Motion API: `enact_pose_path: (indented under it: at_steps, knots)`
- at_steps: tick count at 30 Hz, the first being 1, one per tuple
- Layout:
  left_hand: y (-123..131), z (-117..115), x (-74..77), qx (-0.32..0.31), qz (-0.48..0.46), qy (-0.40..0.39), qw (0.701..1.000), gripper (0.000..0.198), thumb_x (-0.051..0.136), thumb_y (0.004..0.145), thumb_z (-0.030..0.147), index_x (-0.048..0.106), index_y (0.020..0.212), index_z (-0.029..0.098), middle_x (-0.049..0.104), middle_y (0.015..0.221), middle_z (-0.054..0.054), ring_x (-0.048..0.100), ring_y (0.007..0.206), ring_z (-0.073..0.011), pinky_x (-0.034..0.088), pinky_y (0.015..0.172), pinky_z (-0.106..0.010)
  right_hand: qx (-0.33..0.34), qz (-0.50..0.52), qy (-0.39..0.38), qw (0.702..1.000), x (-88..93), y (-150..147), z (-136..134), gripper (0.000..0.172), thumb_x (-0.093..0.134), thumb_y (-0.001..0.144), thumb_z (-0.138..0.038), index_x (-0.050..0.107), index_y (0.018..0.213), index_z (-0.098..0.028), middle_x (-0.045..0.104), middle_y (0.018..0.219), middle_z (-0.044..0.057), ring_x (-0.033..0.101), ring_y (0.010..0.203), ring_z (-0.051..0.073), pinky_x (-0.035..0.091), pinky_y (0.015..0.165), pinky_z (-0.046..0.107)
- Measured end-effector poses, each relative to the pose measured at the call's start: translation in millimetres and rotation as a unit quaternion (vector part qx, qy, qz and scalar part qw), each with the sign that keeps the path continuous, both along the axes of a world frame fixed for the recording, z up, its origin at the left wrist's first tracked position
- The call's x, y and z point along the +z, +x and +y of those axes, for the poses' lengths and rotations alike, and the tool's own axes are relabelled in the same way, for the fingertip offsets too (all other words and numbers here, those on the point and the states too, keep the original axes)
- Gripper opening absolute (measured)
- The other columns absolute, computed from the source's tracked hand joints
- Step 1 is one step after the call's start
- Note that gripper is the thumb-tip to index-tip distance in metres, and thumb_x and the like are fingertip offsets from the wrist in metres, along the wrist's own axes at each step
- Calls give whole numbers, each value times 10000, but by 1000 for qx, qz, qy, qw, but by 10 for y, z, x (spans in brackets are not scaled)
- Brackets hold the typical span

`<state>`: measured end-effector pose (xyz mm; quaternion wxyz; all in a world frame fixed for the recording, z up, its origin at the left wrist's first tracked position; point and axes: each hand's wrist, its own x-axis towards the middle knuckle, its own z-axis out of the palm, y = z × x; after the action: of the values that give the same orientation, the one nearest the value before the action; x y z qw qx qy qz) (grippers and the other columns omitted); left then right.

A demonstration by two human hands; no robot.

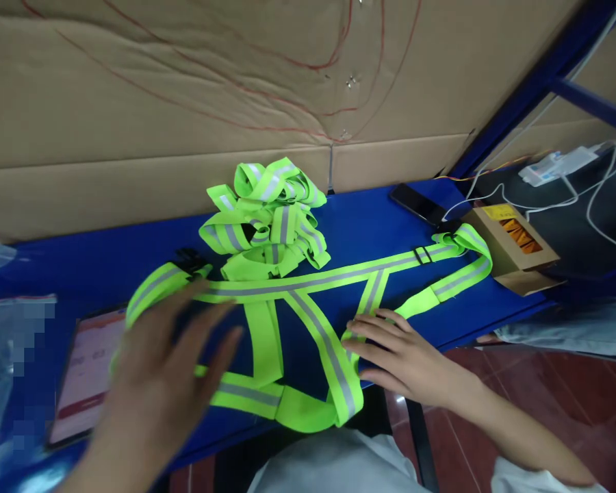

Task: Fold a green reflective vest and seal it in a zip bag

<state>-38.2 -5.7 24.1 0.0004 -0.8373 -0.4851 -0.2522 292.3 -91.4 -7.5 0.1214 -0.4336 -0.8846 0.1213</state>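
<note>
A neon-green reflective harness (318, 281) with grey stripes lies spread along the blue table. Over its left end, near a black buckle (187, 261), hovers my left hand (169, 356), fingers apart and slightly blurred; it hides part of the strap beneath. My right hand (390, 346) rests on the short strap near the table's front edge, with its fingers stretched out flat. Toward the harness's right end sits a black slider (423, 255). Behind the harness, a tangled heap of similar reflective straps (277, 219) stands against the cardboard wall.
A tablet (87, 370) lies at left beside clear plastic bags (10, 370). At the back right are a black phone (417, 205) on a cable, an open cardboard box (513, 239) with orange contents, and a white power strip (559, 164). Another person's leg (569, 329) shows at right.
</note>
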Motion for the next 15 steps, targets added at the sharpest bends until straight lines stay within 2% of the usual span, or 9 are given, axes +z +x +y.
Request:
enact_pose_path:
  at_steps: [2,3,4,5,6,9,11,15]
  knots:
    - [238,-342,-70,-84,26,-7,996,329,537,1000,498,644,1117,210,721,1101,-108,719,971,-256,601,818,-386,-7,-3,2,1000,-95,-20,57,386,553,1046,-340,617,1398,-197,571,1520,117,445,1490,280,363,1245,523]
    - [357,-505,-122,-122,25,-11,992,412,516,986,591,633,1093,210,732,1007,-84,719,871,-233,590,716,-348,-11,-3,3,1000,-133,-19,82,367,560,1036,-303,633,1377,-187,555,1533,126,420,1507,293,356,1247,546]
    - [471,-648,-182,-145,27,-18,989,531,499,946,702,630,1073,203,735,958,-80,713,813,-238,578,667,-356,-13,-3,1,1000,-162,-17,101,349,564,1025,-273,650,1351,-180,534,1552,134,395,1523,303,348,1249,566]
    - [573,-763,-247,-143,35,-31,989,546,489,949,708,630,1075,196,736,945,-77,705,787,-239,565,659,-366,-13,-3,-3,1000,-183,-15,115,335,563,1020,-255,663,1328,-174,504,1576,139,369,1538,309,339,1251,582]
    - [658,-844,-309,-131,41,-41,990,467,503,982,629,630,1088,192,737,953,-74,703,796,-242,555,684,-376,-12,-3,-7,1000,-197,-13,124,323,557,1020,-250,672,1312,-174,473,1599,140,344,1551,311,330,1253,593]
    - [778,-911,-434,-113,17,-96,989,147,513,1026,299,632,1021,212,728,948,-45,692,831,-237,510,755,-390,-10,-9,-24,1000,-206,1,127,358,539,1043,-303,642,1367,-194,386,1654,131,274,1581,309,316,1254,606]
    - [753,-874,-450,-126,-15,-137,982,163,489,1016,202,605,904,219,695,842,-19,659,756,-213,480,726,-370,-9,-17,-38,999,-197,22,118,439,538,1052,-355,567,1468,-217,318,1686,128,234,1594,305,317,1254,599]
    - [595,-815,-437,-115,-3,-191,975,304,477,1028,225,516,727,230,594,650,20,591,613,-183,455,652,-336,-10,-37,-57,998,-160,74,89,577,534,1058,-392,394,1603,-263,199,1717,132,197,1600,314,295,1251,629]
